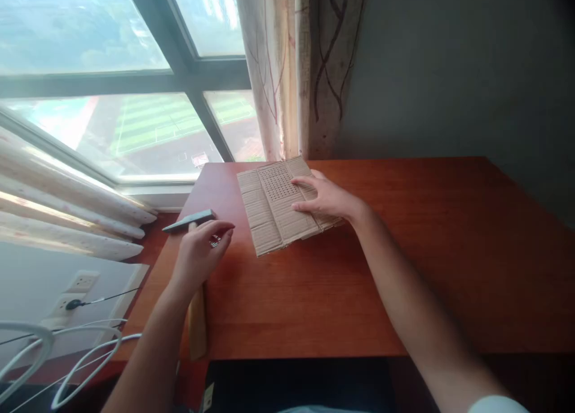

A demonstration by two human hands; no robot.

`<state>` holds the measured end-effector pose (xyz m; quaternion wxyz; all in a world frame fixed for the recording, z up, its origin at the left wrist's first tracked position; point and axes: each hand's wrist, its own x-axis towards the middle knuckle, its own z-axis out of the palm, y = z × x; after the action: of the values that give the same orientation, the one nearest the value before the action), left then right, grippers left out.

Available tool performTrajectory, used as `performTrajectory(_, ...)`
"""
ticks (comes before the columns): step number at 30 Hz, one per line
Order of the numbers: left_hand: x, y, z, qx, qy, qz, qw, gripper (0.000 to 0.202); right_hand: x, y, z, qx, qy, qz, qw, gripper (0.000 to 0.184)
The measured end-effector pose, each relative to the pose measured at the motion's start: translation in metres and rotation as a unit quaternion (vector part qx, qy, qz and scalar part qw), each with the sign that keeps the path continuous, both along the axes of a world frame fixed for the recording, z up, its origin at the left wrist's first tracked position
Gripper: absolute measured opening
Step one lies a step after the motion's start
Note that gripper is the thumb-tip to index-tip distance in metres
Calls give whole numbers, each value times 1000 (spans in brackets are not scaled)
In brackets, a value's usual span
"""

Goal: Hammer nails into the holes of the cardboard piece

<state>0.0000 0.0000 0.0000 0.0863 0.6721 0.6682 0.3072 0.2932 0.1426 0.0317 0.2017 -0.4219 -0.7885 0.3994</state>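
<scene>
A flat piece of grooved cardboard [272, 218] with a patch of small holes lies on the red-brown wooden table [426, 251], near its far left corner. My right hand [326, 198] rests on the cardboard's right part, fingers stretched out and pressing it down. My left hand [197, 258] is closed around a wooden-handled tool [197, 326] close to its grey metal head [188, 221], at the table's left edge. The handle runs back under my wrist toward the front edge. Something small and metallic shows at my left fingertips; I cannot make it out.
A large window [135, 119] and a patterned curtain [291, 71] stand behind the table's far left corner, with a grey wall to the right. Left of the table, lower down, are a wall socket [74, 293] with a plug and white cables [67, 353].
</scene>
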Motion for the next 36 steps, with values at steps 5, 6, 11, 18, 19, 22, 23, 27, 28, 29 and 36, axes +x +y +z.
performTrajectory(5, 12, 1, 0, -43, -143, 27, 988, 30, -5, -3, -1, -1, 21, 0, 1000, 66)
performTrajectory(6, 15, 1, 2, -55, -183, 32, 981, 33, -6, -3, -1, -1, 24, 0, 1000, 65)
performTrajectory(11, 32, 3, 10, -93, -355, 23, 930, 51, -17, -7, -7, -4, 42, -2, 999, 65)
performTrajectory(18, 34, 10, 12, -122, -486, 9, 865, 52, -35, 7, -14, 30, 50, 17, 998, 64)
performTrajectory(19, 33, 11, 13, -121, -486, 10, 865, 51, -39, 11, -12, 37, 40, 26, 998, 65)
performTrajectory(22, 30, 15, 13, -119, -478, 22, 870, 53, -58, 28, -1, 54, -16, 57, 997, 67)
performTrajectory(23, 28, 16, 13, -119, -477, 26, 870, 54, -65, 34, 3, 59, -42, 64, 995, 67)
performTrajectory(27, 22, 19, 9, -115, -475, 40, 871, 52, -94, 55, 20, 86, -147, 105, 980, 69)
performTrajectory(28, 21, 19, 9, -114, -475, 42, 872, 51, -100, 59, 23, 88, -167, 110, 976, 69)
performTrajectory(29, 20, 20, 9, -112, -476, 45, 871, 51, -105, 63, 25, 89, -182, 115, 973, 69)
performTrajectory(36, 23, 12, 18, -143, -462, 39, 874, 44, -121, 80, 36, 93, -230, 156, 956, 71)
